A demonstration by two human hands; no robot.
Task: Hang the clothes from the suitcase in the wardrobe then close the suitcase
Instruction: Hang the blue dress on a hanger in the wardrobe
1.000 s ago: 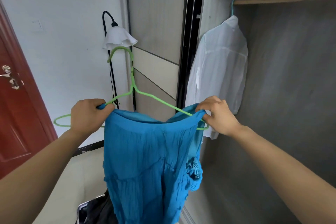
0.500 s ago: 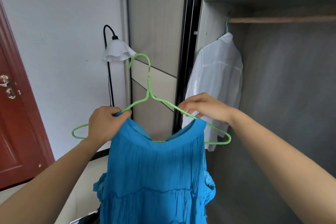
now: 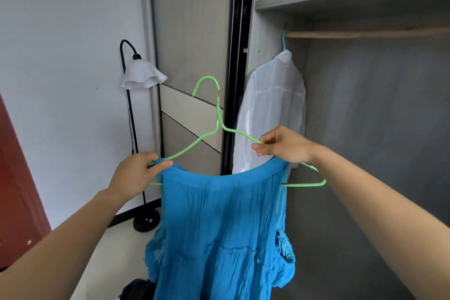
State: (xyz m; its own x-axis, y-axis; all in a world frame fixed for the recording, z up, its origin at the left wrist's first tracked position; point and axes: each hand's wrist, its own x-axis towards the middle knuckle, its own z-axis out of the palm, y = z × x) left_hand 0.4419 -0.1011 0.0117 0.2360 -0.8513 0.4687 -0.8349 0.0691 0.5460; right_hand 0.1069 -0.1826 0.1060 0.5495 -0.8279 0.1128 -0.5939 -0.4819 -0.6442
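Left hand (image 3: 136, 174) held out front, curled round the green hanger (image 3: 218, 114), right hand (image 3: 286, 145) slightly higher, pinching it.

text, labels, numbers: showing none readable anywhere in view.
green hanger (image 3: 217, 114): bearing a small brownish mark on the neck just below the hook, too small for reading as a label.
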